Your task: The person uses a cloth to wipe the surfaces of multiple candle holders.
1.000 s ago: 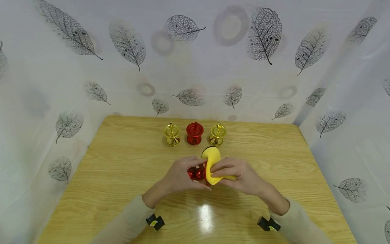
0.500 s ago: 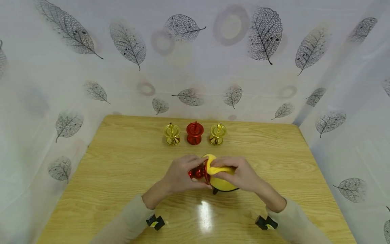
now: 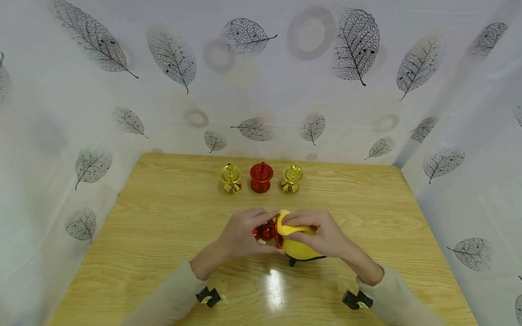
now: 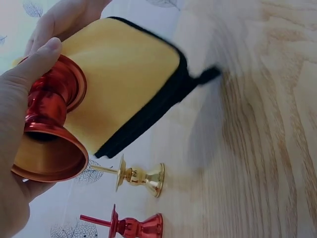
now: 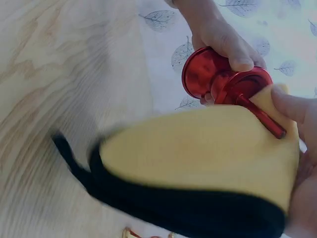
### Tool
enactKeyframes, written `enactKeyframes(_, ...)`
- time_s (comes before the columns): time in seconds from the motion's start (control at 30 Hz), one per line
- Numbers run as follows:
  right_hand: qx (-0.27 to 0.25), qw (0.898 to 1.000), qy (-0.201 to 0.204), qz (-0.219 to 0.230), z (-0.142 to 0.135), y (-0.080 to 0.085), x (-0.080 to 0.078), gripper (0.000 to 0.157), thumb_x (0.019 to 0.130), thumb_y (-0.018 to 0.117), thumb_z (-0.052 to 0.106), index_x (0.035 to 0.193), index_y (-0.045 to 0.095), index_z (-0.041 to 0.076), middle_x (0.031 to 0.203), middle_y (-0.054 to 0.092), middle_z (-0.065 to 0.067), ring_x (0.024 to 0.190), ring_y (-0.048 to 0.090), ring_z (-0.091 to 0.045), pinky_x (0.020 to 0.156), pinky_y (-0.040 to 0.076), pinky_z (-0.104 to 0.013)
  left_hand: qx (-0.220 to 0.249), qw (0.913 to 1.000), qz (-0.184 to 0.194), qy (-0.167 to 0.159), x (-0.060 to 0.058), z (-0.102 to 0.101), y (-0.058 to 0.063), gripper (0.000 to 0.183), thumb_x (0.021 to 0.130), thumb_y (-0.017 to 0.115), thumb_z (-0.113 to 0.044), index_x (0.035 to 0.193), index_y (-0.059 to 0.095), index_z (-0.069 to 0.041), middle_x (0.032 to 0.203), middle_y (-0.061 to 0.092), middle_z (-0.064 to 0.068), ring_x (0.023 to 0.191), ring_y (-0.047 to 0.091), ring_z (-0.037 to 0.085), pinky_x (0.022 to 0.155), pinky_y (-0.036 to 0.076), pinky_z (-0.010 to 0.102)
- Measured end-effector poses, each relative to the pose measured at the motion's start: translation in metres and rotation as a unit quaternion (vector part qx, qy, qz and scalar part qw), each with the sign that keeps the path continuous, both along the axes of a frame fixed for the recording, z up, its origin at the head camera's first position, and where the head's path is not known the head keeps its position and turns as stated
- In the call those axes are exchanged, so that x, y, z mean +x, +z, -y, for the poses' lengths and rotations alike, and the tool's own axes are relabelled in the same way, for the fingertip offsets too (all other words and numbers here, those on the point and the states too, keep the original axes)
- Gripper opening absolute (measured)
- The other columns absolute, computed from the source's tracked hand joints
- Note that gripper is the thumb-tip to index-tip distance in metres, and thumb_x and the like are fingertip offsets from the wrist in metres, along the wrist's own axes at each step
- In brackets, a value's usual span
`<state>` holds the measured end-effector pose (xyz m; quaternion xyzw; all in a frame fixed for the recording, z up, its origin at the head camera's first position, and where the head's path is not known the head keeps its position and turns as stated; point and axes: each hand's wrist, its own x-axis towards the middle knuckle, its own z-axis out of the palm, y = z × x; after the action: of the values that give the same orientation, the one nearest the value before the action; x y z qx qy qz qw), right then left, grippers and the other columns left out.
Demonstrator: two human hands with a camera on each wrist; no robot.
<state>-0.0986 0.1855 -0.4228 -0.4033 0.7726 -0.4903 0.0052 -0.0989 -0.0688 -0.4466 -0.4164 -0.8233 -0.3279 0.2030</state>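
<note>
My left hand [image 3: 244, 233] grips a shiny red candlestick [image 3: 268, 231] tipped on its side above the table, its hollow base toward my palm. In the right wrist view the candlestick's thin spike [image 5: 262, 116] points toward my right hand [image 3: 326, 233]. Between thumb and fingers, that hand pinches a yellow cloth [image 3: 302, 249] with black edging against the candlestick's dish. In the left wrist view the cloth [image 4: 129, 64] hangs below the dish, its black loop [image 4: 208, 74] sticking out. The cloth covers part of the dish in the head view.
Toward the back of the wooden table [image 3: 163, 203] stand a gold candlestick [image 3: 231, 179], a red candlestick [image 3: 261, 177] and another gold candlestick [image 3: 291, 179], upright in a row. A white leaf-patterned curtain [image 3: 261, 90] rises behind and beside the table.
The yellow cloth has swung from standing up over the dish to hanging below my right hand. That hand has shifted slightly left. My left hand and the candlestick stay nearly in place.
</note>
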Motion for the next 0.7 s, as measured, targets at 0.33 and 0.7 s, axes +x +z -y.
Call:
enactKeyframes(0.33, 0.034, 0.995, 0.018, -0.087, 0.0007, 0.0012, 0.0026, 0.029, 0.083, 0.083, -0.004, 0.11, 0.081, 0.006, 0.116, 0.08, -0.016, 0.108, 0.078, -0.027, 0.094, 0.064, -0.03, 0.002, 0.9983, 0.058, -0.006, -0.0014, 0.0024, -0.0026, 0.087, 0.057, 0.103, -0.045, 0.13, 0.074, -0.005, 0.109, 0.079, 0.003, 0.094, 0.075, 0.012, 0.082, 0.061, 0.019)
enactKeyframes(0.7, -0.007, 0.982, -0.046, 0.184, -0.001, 0.0018, 0.0025, 0.02, 0.099, 0.071, 0.007, 0.117, 0.077, 0.0, 0.115, 0.078, -0.022, 0.089, 0.075, -0.003, 0.074, 0.063, -0.023, -0.026, 0.9962, -0.083, 0.005, -0.0036, -0.0001, -0.0038, 0.088, 0.059, 0.101, -0.054, 0.127, 0.075, -0.004, 0.101, 0.077, 0.003, 0.082, 0.072, 0.011, 0.07, 0.059, 0.018)
